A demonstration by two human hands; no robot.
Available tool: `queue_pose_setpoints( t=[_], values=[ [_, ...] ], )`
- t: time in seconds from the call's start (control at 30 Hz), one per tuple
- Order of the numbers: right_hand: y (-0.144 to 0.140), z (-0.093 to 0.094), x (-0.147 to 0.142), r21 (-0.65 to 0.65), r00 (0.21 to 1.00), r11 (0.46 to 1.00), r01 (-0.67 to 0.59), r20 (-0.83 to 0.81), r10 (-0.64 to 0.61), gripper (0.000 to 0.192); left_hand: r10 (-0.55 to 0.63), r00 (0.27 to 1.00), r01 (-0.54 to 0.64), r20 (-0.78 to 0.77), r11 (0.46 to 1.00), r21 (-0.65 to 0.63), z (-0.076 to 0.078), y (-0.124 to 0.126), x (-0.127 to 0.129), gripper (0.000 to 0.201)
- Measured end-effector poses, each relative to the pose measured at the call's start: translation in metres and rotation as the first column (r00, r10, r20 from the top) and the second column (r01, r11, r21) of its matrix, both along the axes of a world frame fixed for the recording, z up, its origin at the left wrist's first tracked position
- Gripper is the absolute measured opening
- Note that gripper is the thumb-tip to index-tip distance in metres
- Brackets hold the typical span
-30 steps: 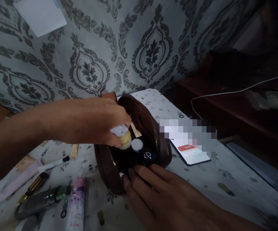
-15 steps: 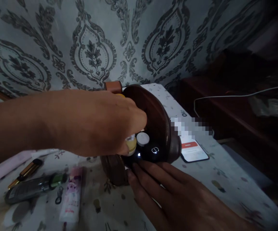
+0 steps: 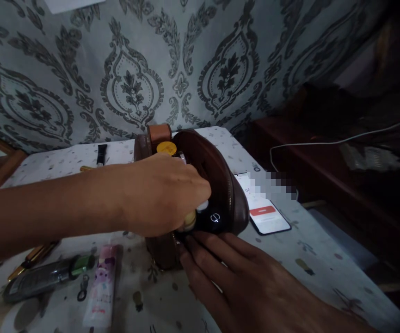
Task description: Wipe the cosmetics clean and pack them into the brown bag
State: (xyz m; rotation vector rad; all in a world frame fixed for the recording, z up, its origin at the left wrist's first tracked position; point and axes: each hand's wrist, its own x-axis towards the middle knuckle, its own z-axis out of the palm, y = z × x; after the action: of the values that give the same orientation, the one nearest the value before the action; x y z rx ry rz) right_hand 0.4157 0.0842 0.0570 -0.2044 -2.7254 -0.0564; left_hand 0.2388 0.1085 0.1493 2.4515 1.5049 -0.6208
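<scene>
A brown leather pouch (image 3: 225,185) stands open on the patterned tabletop (image 3: 317,263). My left hand (image 3: 167,196) reaches into its mouth with fingers closed on a small pale yellow container (image 3: 190,221), which is pressed down among the contents. Beside it inside the pouch lie a white round cap (image 3: 202,206) and a black compact with a silver logo (image 3: 213,219). My right hand (image 3: 234,273) rests flat on the table, fingertips touching the pouch's near edge. A yellow round lid (image 3: 166,148) shows at the pouch's back.
A lit phone (image 3: 265,215) lies right of the pouch. At the left lie a pink-white tube (image 3: 101,289), a dark bottle with a green cap (image 3: 49,277) and gold lipstick tubes (image 3: 29,260). A black item (image 3: 101,154) lies near the wall. A white cable (image 3: 341,138) crosses dark furniture on the right.
My left hand has pushed the pale yellow container deeper into the pouch, so less of it shows. The view shifted slightly; my right hand stayed at the pouch's edge.
</scene>
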Motion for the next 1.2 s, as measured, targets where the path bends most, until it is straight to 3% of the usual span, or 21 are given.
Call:
queue_pose_setpoints(
  t=[0.23, 0.43, 0.6, 0.73, 0.93, 1.2],
  values=[
    [0.002, -0.005, -0.001, 0.011, 1.0, 1.0, -0.017, -0.001, 0.017, 0.026, -0.036, 0.998, 0.037, -0.055, 0.999, 0.005, -0.001, -0.001, -0.002, 0.021],
    [0.002, -0.004, -0.001, -0.014, 1.0, 1.0, 0.012, -0.014, -0.013, 0.025, -0.134, 0.989, 0.122, 0.066, 0.98, 0.16, -0.003, -0.006, -0.008, 0.017],
    [-0.001, 0.0, 0.0, -0.014, 1.0, 1.0, 0.028, 0.011, -0.028, 0.024, -0.078, 0.997, 0.08, -0.022, 0.994, 0.072, 0.0, -0.003, -0.005, 0.016],
    [-0.001, 0.001, -0.001, 0.0, 0.999, 1.0, 0.028, 0.016, -0.028, 0.024, -0.083, 0.993, 0.074, 0.079, 0.992, 0.107, -0.001, -0.002, -0.009, 0.011],
    [0.002, 0.0, -0.002, -0.027, 1.0, 0.999, 0.025, -0.001, -0.025, 0.027, -0.003, 0.998, 0.004, 0.068, 1.0, -0.012, 0.002, 0.0, -0.013, 0.024],
    [-0.001, -0.02, -0.006, -0.041, 0.994, 0.998, 0.055, -0.095, -0.059, 0.023, -0.065, 0.998, 0.064, 0.019, 0.996, 0.064, -0.003, 0.0, -0.012, 0.015]
  ],
)
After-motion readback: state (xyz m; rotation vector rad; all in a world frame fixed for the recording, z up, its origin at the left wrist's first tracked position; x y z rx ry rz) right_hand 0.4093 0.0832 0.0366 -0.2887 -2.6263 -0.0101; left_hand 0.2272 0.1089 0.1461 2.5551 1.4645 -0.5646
